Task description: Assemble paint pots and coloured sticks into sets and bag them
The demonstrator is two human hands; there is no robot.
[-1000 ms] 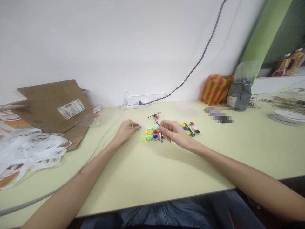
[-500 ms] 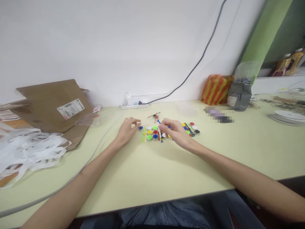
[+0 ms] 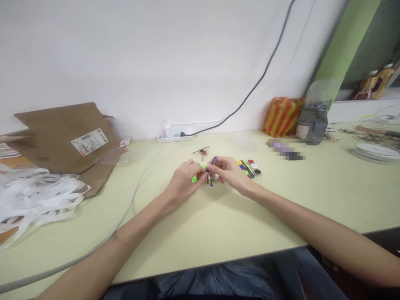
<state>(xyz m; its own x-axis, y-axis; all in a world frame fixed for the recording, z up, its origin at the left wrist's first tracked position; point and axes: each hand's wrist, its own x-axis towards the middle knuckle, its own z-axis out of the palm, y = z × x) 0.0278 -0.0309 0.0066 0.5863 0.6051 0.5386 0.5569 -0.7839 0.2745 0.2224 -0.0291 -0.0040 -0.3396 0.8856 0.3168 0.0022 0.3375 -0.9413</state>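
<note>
Close together over the small parts, my two hands meet at the fingertips. My right hand (image 3: 229, 172) is closed in a pinch on a thin blue plastic stick (image 3: 214, 160), which stands up at a tilt. My left hand (image 3: 186, 179) is closed too, its thumb and finger against the stick's lower end; whatever they pinch is hidden. Green round pieces (image 3: 194, 179) peek out beside the left fingers. Under the hands lie more coloured sticks (image 3: 211, 181), partly covered. Right of my right hand are round pieces, among them a black one (image 3: 257, 171).
Behind the hands lie crossed dark and red sticks (image 3: 203, 152). A power strip (image 3: 175, 138) sits by the wall. At left are cardboard (image 3: 59, 137), white ribbon (image 3: 40, 200) and a grey cable (image 3: 125, 214). At right stand a striped bag (image 3: 281, 117) and white reels (image 3: 376, 153).
My left hand has moved right, from beside a blue round piece to my right hand, and its fingers have closed. The blue stick has tilted more upright in my right hand.
</note>
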